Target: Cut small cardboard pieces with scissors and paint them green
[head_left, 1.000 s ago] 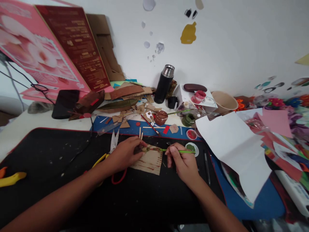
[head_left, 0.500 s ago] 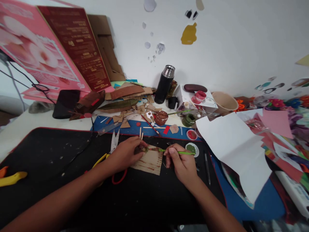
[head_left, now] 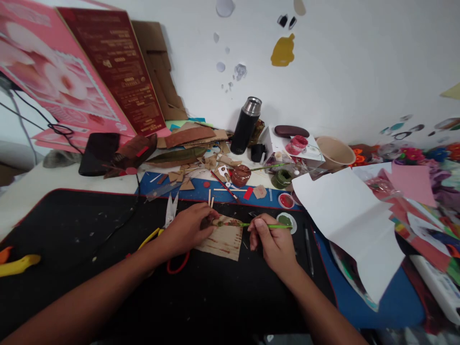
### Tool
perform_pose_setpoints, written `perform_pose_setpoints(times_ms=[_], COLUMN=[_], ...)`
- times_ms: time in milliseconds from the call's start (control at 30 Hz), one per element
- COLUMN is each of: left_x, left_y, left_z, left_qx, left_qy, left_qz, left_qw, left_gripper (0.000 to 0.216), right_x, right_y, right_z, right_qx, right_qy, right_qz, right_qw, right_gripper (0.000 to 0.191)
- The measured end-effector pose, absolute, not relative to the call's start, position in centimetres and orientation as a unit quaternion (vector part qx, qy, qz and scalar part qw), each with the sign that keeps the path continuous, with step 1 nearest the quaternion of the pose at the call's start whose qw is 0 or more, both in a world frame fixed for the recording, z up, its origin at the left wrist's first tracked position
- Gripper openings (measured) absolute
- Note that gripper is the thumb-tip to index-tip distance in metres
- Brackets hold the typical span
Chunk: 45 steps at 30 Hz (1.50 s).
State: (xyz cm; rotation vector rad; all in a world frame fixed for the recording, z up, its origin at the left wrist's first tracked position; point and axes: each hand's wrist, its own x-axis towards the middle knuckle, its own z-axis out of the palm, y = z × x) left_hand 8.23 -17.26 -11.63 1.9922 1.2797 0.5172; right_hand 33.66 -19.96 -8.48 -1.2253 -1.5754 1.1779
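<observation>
My left hand (head_left: 192,224) pinches a small brownish-green piece (head_left: 219,223) between thumb and fingers; its exact kind is too small to make out. My right hand (head_left: 273,247) is closed round a paintbrush with a green handle (head_left: 266,225). The brush points left, its tip at or very near the small piece. Underneath lies a sheet of cardboard (head_left: 224,243) with brown paint streaks, partly covered by my left hand. Scissors (head_left: 170,211) with yellow and red handles lie partly under my left wrist. Right of the brush is a white lid with green paint (head_left: 286,221).
Jars of brown paint (head_left: 240,176) and green paint (head_left: 282,179) stand behind, near a black thermos (head_left: 246,125). Cardboard scraps (head_left: 187,171) litter the back. A pen (head_left: 308,251) and folded white paper (head_left: 352,211) lie to the right. A yellow-handled tool (head_left: 21,266) is far left.
My right hand and the paintbrush have shifted very slightly to the right. The small piece in my left hand has turned or moved a little; the left hand otherwise stays in place.
</observation>
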Motion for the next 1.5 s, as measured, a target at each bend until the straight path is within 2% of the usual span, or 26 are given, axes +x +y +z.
perform_pose_setpoints(times_ms=[300, 733, 967, 1333, 1500], left_x=[8.2, 7.9, 8.1, 7.6, 7.6], left_y=[-17.2, -17.3, -17.2, -17.1, -17.1], left_z=[-11.4, -11.4, -11.4, -11.8, -11.8], left_qx=[0.775, 0.762, 0.771, 0.775, 0.777], left_qy=[0.486, 0.496, 0.512, 0.487, 0.485], left_qz=[0.198, 0.193, 0.179, 0.196, 0.198], left_qw=[0.352, 0.369, 0.333, 0.351, 0.348], left_gripper=[0.023, 0.028, 0.016, 0.027, 0.016], right_x=[32.7, 33.4, 33.5, 33.8, 33.6], right_y=[-19.9, -20.1, -20.2, -20.6, -20.5], right_z=[-8.2, -8.6, -8.6, -9.0, -9.1], right_qx=[-0.460, -0.471, -0.471, -0.466, -0.466], right_qy=[-0.671, -0.650, -0.654, -0.615, -0.622], right_qz=[0.434, 0.441, 0.436, 0.462, 0.460], right_qw=[0.386, 0.402, 0.401, 0.438, 0.430], right_gripper=[0.044, 0.043, 0.044, 0.042, 0.042])
